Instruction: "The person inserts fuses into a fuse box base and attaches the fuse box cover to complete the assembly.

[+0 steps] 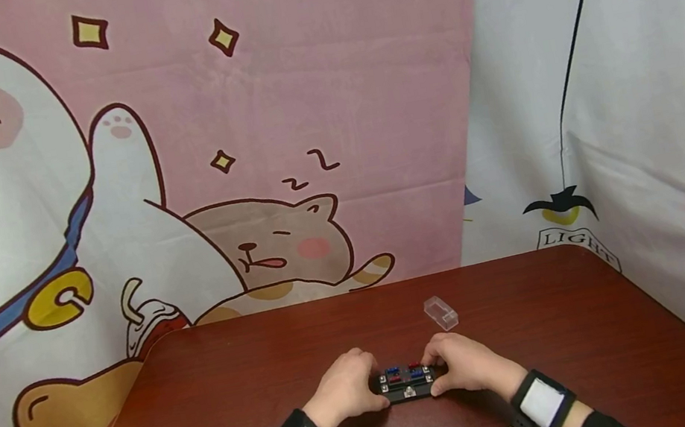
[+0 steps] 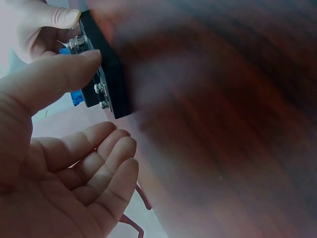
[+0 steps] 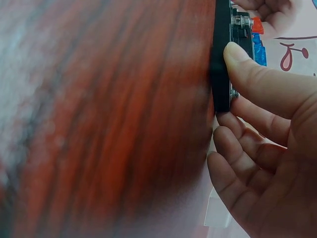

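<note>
In the head view a black fuse block (image 1: 407,382) with red and blue blade fuses and metal screw terminals sits low over the table between both hands. At its left end my left hand (image 1: 346,386) holds it between thumb and fingers. The left thumb (image 2: 81,72) lies across the side of the block (image 2: 113,74), and the other fingers are loosely bent below its end. My right hand (image 1: 469,362) grips the right end, the thumb (image 3: 247,62) on the side of the block (image 3: 221,69). The right index finger is partly hidden behind it.
A small clear plastic cover (image 1: 441,312) lies on the brown wooden table (image 1: 259,363), behind the right hand. The table's back edge meets a printed cloth with cartoon animals (image 1: 310,98). Dark bands and wrist cameras (image 1: 535,412) sit on both forearms.
</note>
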A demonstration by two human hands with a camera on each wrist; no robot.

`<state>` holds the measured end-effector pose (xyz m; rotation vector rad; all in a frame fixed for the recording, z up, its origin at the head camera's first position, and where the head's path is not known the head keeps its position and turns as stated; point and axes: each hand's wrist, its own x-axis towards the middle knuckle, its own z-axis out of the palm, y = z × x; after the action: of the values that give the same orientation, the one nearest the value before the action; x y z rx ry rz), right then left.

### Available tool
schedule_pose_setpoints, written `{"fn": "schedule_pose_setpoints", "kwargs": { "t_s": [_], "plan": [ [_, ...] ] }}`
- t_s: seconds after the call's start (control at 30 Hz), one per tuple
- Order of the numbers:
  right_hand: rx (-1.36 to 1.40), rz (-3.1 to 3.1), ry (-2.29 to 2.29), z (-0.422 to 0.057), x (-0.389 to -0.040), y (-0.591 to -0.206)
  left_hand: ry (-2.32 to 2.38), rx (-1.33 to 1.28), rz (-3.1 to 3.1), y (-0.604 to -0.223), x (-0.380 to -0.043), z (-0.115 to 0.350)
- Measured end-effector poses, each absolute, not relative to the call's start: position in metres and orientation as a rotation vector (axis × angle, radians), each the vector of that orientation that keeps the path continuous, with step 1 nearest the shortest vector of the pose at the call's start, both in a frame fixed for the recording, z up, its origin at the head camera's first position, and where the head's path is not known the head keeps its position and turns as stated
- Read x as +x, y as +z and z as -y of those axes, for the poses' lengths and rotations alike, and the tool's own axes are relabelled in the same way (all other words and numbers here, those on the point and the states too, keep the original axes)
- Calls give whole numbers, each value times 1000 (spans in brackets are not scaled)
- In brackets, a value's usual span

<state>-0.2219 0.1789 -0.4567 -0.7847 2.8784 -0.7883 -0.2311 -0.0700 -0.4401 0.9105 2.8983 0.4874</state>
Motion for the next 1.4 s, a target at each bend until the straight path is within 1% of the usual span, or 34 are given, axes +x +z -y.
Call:
{"fn": "schedule_pose_setpoints", "kwargs": {
  "t_s": [0.63, 1.1, 1.4],
  "plan": [
    [-798, -2870, -783, -178, -222, -455, 493, 960, -2899, -443, -231, 68],
    [-803, -2843, -793, -180, -218, -450, 538, 937, -2888, -445, -231, 66],
    [-818, -2814, -827, -185, -223, -449, 551, 921, -2866, -446, -234, 67]
  ]
}}
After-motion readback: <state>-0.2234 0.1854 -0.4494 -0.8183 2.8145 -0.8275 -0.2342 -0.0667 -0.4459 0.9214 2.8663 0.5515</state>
